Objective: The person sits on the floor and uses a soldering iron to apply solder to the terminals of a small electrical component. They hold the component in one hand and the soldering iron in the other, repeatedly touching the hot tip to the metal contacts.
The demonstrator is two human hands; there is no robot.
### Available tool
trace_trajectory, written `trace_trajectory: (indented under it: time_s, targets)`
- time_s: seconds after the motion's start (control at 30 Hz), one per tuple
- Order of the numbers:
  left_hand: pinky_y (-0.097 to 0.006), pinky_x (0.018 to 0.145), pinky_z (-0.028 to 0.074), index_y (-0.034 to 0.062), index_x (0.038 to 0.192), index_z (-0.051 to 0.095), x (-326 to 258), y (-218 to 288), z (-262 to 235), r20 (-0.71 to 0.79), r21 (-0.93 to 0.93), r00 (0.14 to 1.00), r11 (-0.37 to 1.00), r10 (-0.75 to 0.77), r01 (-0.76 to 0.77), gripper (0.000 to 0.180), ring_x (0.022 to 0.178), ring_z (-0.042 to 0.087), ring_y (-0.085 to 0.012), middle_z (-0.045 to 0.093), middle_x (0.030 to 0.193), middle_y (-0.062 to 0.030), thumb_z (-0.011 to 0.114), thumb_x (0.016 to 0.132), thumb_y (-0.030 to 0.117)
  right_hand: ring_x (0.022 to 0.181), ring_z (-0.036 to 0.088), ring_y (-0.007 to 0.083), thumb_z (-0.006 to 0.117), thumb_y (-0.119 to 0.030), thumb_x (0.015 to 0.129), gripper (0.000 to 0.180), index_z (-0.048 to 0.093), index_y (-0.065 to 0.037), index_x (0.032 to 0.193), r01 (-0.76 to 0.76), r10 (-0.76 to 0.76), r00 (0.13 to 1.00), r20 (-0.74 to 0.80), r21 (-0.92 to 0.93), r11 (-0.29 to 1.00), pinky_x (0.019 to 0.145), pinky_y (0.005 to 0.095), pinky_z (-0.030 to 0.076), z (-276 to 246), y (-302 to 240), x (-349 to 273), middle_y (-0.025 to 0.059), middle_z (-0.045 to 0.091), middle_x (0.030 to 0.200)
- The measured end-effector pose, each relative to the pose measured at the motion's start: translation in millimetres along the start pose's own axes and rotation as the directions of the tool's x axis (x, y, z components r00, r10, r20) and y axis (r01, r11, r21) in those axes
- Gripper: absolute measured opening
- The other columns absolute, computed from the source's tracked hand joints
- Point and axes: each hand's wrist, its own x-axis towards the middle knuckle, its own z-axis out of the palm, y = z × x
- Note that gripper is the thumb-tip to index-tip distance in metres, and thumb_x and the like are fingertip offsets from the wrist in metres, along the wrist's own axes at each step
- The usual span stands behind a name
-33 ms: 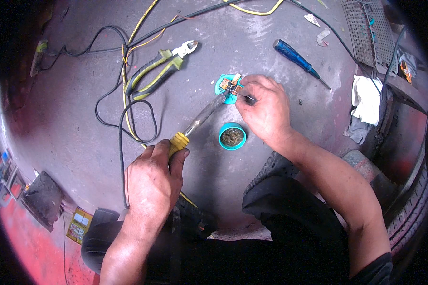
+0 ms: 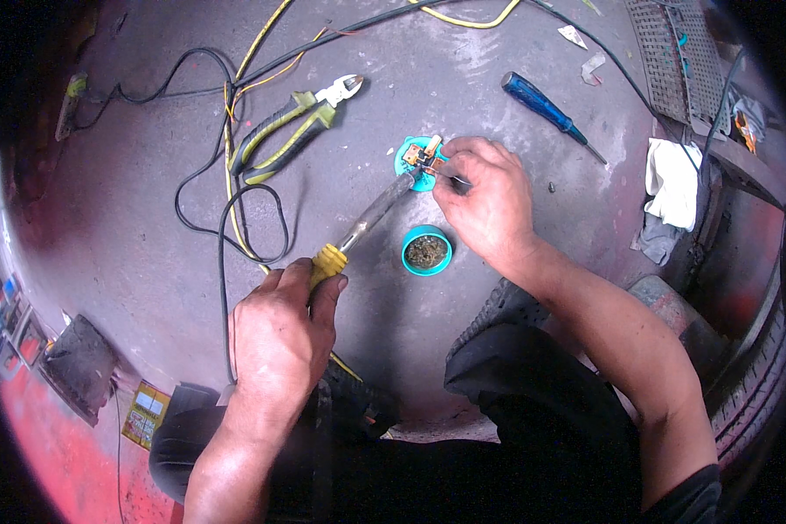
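Observation:
My left hand [image 2: 284, 327] is wrapped round the yellow handle of a soldering iron [image 2: 367, 223]. The iron's dark tip end reaches up and right to a small copper-coloured electrical part [image 2: 413, 155] on a round teal lid [image 2: 404, 166]. From the right, my right hand [image 2: 489, 192] is closed in a pinch at this part. A small dark piece shows at its fingertips; its kind I cannot make out. Just below the lid stands a round teal tin [image 2: 451, 253] with brownish, grainy stuff inside.
Green-and-black pliers [image 2: 293, 135] lie at the upper left, among black and yellow cables [image 2: 227, 140]. A blue screwdriver [image 2: 541, 105] lies at the upper right. On the right are a white cloth [image 2: 672, 183], a perforated metal panel [image 2: 677, 65] and a tyre [image 2: 751, 393].

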Motion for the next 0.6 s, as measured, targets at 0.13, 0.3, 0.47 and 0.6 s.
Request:
trace_trajectory:
  time_s: [0.13, 0.3, 0.47, 0.6]
  targets:
    - [-0.047, 0.072, 0.057, -0.0012, 0.107, 0.071, -12.9, -8.6, -8.4, -0.074, -0.099, 0.997, 0.995, -0.002, -0.005, 0.032, 0.084, 0.073, -0.0415, 0.072, 0.091, -0.0234, 0.078, 0.090, 0.025, 0.101, 0.063, 0.0300, 0.076, -0.013, 0.079, 0.022, 0.071, -0.007, 0.099, 0.105, -0.104, 0.994, -0.032, 0.031, 0.994, 0.090, 0.0446, 0.048, -6.9, 7.1, -1.2, 0.0069, 0.070, 0.108]
    - [-0.042, 0.072, 0.056, -0.0023, 0.108, 0.071, -12.2, -14.8, -31.6, -0.102, -0.123, 0.986, 0.985, -0.134, 0.122, 0.029, 0.083, 0.073, -0.0390, 0.071, 0.090, -0.0234, 0.079, 0.091, 0.020, 0.102, 0.062, 0.0322, 0.076, -0.010, 0.080, 0.030, 0.067, -0.007, 0.109, 0.124, -0.124, 0.992, -0.009, 0.145, 0.982, 0.091, 0.0446, 0.047, -12.6, 10.4, -0.4, 0.0095, 0.069, 0.107]
    - [-0.042, 0.075, 0.055, -0.0017, 0.110, 0.071, -14.1, -16.5, -29.5, -0.113, -0.148, 0.983, 0.980, -0.148, 0.131, 0.031, 0.085, 0.072, -0.0398, 0.071, 0.092, -0.0236, 0.079, 0.091, 0.022, 0.101, 0.062, 0.0323, 0.072, -0.005, 0.082, 0.026, 0.066, -0.008, 0.108, 0.264, -0.267, 0.963, 0.034, 0.075, 0.962, 0.092, 0.0430, 0.048, -10.5, 16.9, 12.8, 0.0101, 0.070, 0.106]
    - [-0.045, 0.077, 0.056, -0.0033, 0.112, 0.070, -17.2, -21.6, -19.4, -0.037, -0.136, 0.992, 0.984, -0.117, 0.111, 0.034, 0.088, 0.072, -0.0410, 0.072, 0.097, -0.0249, 0.079, 0.091, 0.023, 0.105, 0.060, 0.0333, 0.069, -0.003, 0.083, 0.028, 0.064, -0.008, 0.111, 0.360, -0.359, 0.932, 0.040, 0.002, 0.933, 0.092, 0.0449, 0.047, -15.0, 26.4, 16.9, 0.0105, 0.067, 0.112]
